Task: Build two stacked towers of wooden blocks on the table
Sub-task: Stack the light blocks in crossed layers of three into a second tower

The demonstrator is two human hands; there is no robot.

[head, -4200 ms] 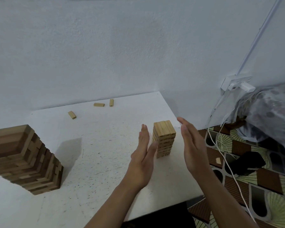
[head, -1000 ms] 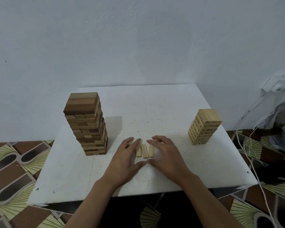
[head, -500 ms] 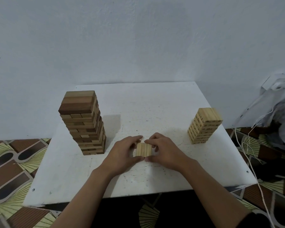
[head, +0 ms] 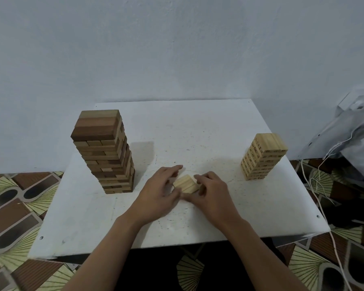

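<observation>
Wood in two shades: a dark-brown tower [head: 105, 156] stands tall on the left of the table [head: 198, 127]; a pale tower [head: 263, 156], shorter, stands on the right, well apart. Both are upright & their tops look flat and full. Btwn them, near the front edge, a small slab of pale blocks [head: 186, 184] (approx. 3 side by side, as far as I can tell) sits tilted btwn both hands. On its left the left hand [head: 158, 194] pinches it, thumb low, fingers reaching past the far edge. The right hand [head: 212, 192] curls its fingers over the right side. Can't tell if the slab touches the tabletop; slight blur there. Judgement: task nearly done. Both towers are up and this last layer is what's left. Its colour matches the pale tower, so prob. it goes there: lift, carry right, set down w/o nudging the stack.
</observation>
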